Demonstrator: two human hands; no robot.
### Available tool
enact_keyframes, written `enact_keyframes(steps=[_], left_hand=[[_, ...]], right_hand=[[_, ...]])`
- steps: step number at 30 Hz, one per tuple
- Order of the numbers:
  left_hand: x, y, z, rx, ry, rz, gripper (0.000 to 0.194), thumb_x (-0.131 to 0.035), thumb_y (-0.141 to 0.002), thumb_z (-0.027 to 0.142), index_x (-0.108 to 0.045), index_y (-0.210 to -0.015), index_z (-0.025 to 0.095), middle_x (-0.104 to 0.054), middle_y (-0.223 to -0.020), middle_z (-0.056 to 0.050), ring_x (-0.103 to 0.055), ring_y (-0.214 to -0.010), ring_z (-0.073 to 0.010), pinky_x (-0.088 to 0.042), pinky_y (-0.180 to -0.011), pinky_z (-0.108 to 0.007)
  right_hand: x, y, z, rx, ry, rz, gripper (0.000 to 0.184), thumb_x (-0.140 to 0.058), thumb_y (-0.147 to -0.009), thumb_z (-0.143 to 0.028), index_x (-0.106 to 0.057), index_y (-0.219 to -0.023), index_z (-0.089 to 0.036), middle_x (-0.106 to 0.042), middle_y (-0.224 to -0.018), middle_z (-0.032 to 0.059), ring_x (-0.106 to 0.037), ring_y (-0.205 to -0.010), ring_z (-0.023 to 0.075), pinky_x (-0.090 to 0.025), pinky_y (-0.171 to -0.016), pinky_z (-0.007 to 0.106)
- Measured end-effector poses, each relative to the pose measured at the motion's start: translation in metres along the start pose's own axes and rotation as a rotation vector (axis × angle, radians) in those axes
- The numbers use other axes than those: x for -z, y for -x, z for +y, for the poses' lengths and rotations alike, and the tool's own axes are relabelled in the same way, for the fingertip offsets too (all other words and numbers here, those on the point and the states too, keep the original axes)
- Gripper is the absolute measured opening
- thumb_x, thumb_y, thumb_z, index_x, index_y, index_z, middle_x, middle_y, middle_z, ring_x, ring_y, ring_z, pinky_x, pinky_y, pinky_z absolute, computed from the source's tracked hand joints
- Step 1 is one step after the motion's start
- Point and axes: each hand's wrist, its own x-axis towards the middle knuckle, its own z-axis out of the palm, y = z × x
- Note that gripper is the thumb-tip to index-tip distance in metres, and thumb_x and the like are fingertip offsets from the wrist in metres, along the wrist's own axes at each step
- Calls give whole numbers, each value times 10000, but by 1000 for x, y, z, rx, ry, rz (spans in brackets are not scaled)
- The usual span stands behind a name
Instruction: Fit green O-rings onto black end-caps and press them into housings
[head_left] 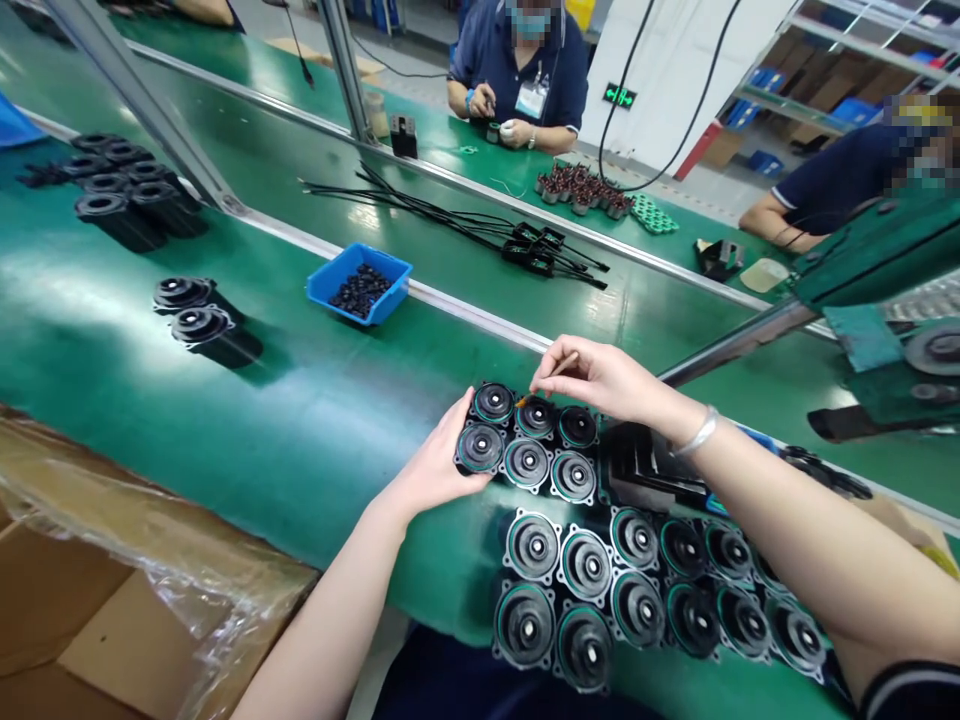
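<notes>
My right hand (589, 375) pinches a small brush (566, 364) with a light wooden handle. The brush's orange tip is at the rim of a black round motor housing (535, 416) with a green ring. This housing stands upright in a group of several, set close together in two rows. Around the left side of the group, my left hand (442, 455) has its fingers and thumb against a front-row housing (481, 446) and the one behind it. Nearer to me stands a larger block of similar housings (585, 565), green rings showing in several of them.
A blue bin (360, 285) of small black parts stands by the metal rail. Two more housings (202, 322) are at left, with black cylinders (124, 195) behind. An open cardboard box (112, 600) is at lower left. Black cables (465, 225) lie beyond the rail; two co-workers sit opposite.
</notes>
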Motion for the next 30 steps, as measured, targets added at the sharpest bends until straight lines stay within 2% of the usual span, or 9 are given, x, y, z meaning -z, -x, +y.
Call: enact_keyframes(steps=[8, 16, 20, 24, 28, 30], left_hand=[[-1, 1, -3, 42, -14, 0, 1086, -755, -732, 296, -71, -1571, 212, -218, -1625, -163, -230, -1499, -353, -254, -1220, -543], [-1, 1, -2, 33, -13, 9, 1064, -739, -741, 293, -73, -1568, 221, -232, -1618, -172, -229, -1495, -372, -269, -1202, -572], [-1, 0, 0, 30, -6, 13, 1048, -733, -745, 301, -86, -1563, 197, -234, -1613, -186, -232, -1495, -368, -250, -1207, -570], [0, 1, 2, 54, 10, -1, 1057, -741, -736, 304, -92, -1563, 192, -223, -1617, -184, -232, -1497, -358, -245, -1213, -553], [0, 1, 2, 50, 13, 1, 1058, -741, -732, 315, -98, -1561, 181, -238, -1610, -187, -243, -1493, -358, -247, -1212, -554], [-1, 0, 2, 37, 15, 2, 1065, -743, -731, 320, -92, -1562, 183, -245, -1608, -182, -248, -1491, -359, -244, -1212, -556]], right_hand=[[0, -6, 1, 24, 190, 20, 146, -586, -902, -318, -533, -908, -182, -709, -873, 51, -677, -800, 165, -507, -763, 306], [3, 14, -4, -12, 416, 103, 56, -556, -923, -186, -516, -956, -165, -651, -764, 0, -595, -669, 117, -416, -654, 244], [-6, 28, -9, -15, 373, 98, 91, -599, -919, -201, -511, -917, -174, -655, -698, -15, -608, -629, 118, -428, -624, 238], [-21, 33, -10, -67, 215, 111, 218, -624, -932, -329, -484, -830, -198, -695, -670, -3, -675, -631, 151, -471, -604, 260], [-32, 29, -11, -124, 4, 192, 361, -635, -902, -503, -458, -776, -214, -706, -639, 15, -710, -619, 186, -512, -576, 286], [-31, 26, -14, -109, -34, 275, 372, -643, -891, -520, -455, -783, -217, -706, -650, 16, -710, -618, 184, -519, -570, 282]])
